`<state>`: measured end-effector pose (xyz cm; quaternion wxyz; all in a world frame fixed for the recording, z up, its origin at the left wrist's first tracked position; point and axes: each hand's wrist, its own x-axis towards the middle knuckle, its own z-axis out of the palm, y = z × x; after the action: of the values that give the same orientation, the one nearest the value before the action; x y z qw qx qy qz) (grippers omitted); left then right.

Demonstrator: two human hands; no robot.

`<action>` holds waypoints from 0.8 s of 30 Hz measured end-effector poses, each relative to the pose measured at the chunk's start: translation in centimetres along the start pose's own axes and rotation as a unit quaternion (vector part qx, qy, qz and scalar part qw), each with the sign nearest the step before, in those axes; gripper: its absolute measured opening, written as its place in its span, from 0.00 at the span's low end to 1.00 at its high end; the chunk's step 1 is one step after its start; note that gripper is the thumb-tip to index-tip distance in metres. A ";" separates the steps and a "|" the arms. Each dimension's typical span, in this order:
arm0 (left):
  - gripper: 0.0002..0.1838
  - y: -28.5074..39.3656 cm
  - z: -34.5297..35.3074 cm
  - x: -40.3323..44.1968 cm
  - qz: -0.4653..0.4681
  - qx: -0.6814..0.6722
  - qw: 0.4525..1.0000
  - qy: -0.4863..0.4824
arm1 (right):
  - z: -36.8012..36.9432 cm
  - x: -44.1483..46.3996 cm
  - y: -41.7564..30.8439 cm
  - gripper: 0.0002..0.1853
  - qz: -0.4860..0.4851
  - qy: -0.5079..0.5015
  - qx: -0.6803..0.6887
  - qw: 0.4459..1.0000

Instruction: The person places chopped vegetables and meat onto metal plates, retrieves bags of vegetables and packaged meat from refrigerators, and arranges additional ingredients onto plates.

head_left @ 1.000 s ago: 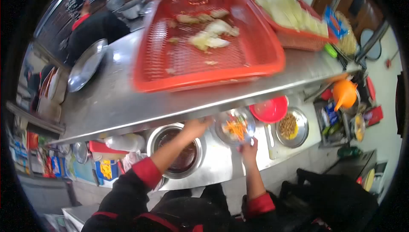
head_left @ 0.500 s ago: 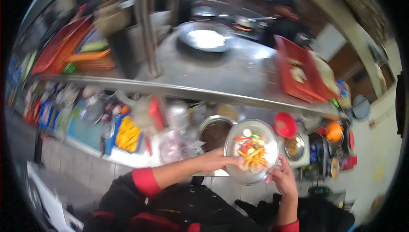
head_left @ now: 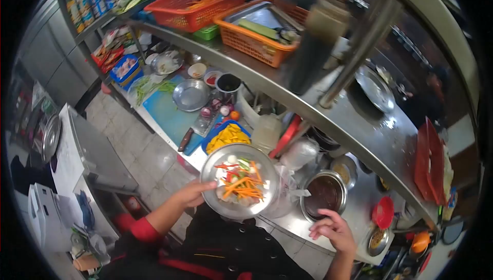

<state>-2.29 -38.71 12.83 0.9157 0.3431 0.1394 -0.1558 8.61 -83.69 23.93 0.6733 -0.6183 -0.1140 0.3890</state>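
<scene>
My left hand (head_left: 194, 193) grips the left rim of a round metal plate (head_left: 212, 201), thumb over the edge. Cut vegetables (head_left: 243, 182) lie on the plate: orange carrot-like strips, red and green pieces and pale chunks. Away from the plate, my right hand (head_left: 334, 232) is empty with its fingers apart and slightly curled. It is near the front of a metal pot (head_left: 324, 196) that contains dark brown liquid.
Behind the plate is a blue tray of yellow pieces (head_left: 227, 137). A knife (head_left: 187, 139) lies on the blue cutting board (head_left: 163, 106), near a metal bowl (head_left: 191, 95). An overhead metal shelf (head_left: 246, 67) carries baskets. A red bowl (head_left: 382, 212) sits at right.
My view has swung left. My right hand has let go of the plate and is now apart from it. The plate remains in my left hand, farther left in view.
</scene>
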 end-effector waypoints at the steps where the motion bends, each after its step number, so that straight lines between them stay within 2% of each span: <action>1: 0.33 0.1 -2.2 -1.0 0.036 -0.018 0.998 0.046 | 1.6 2.6 -0.2 0.28 0.011 -0.031 -0.020 0.999; 2: 0.33 0.4 -4.2 -2.1 0.042 -0.028 0.997 0.050 | 3.8 5.6 -0.5 0.28 0.019 -0.060 -0.040 0.997; 3: 0.33 0.6 -6.3 -3.2 0.075 -0.030 0.992 0.102 | 6.1 8.7 -0.7 0.29 0.028 -0.088 -0.059 0.994; 4: 0.33 0.9 -8.3 -4.1 0.105 -0.032 0.982 0.154 | 8.1 11.9 -0.6 0.27 0.030 -0.118 -0.122 0.985; 5: 0.33 1.3 -10.2 -4.9 0.106 -0.043 0.981 0.157 | 10.8 14.9 -1.0 0.26 0.021 -0.139 -0.178 0.974; 7: 0.34 1.7 -14.2 -6.3 0.184 -0.027 0.954 0.234 | 15.6 21.0 -0.8 0.24 -0.002 -0.170 -0.293 0.941; 8: 0.34 2.1 -16.3 -7.2 0.170 -0.021 0.953 0.248 | 17.4 23.9 0.0 0.24 -0.013 -0.182 -0.353 0.918; 9: 0.34 2.6 -18.1 -7.6 0.160 -0.033 0.954 0.250 | 19.0 26.6 0.9 0.22 -0.027 -0.180 -0.363 0.914; 11: 0.33 4.0 -21.0 -8.2 0.207 -0.034 0.932 0.295 | 21.0 31.4 2.9 0.21 -0.029 -0.178 -0.379 0.908; 13: 0.33 5.5 -23.2 -8.6 0.209 -0.045 0.933 0.291 | 22.1 34.9 4.8 0.18 0.039 -0.038 -0.577 0.815; 14: 0.33 6.1 -24.5 -9.1 0.203 -0.039 0.933 0.294 | 22.6 35.6 5.1 0.18 0.046 -0.040 -0.581 0.811; 16: 0.34 8.7 -25.1 -10.0 0.188 -0.010 0.933 0.308 | 23.5 37.2 4.2 0.16 0.132 0.014 -0.547 0.826; 19: 0.30 11.1 -26.8 -10.6 0.177 -0.045 0.943 0.278 | 24.4 36.9 2.8 0.18 0.069 -0.014 -0.519 0.852; 20: 0.31 12.2 -26.8 -10.4 0.191 -0.043 0.944 0.267 | 25.0 36.2 1.2 0.19 0.061 -0.039 -0.500 0.863; 21: 0.31 13.8 -26.4 -10.1 0.195 -0.028 0.947 0.252 | 25.8 35.7 -0.9 0.19 0.048 -0.022 -0.497 0.866; 24: 0.32 18.3 -24.3 -10.0 0.218 -0.014 0.952 0.216 | 28.4 34.0 -7.0 0.21 -0.035 -0.103 -0.405 0.908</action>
<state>-8.02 -7.35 9.50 0.8802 0.3778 0.2577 0.1271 16.12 -39.46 25.22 0.3628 -0.7900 -0.3520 0.3471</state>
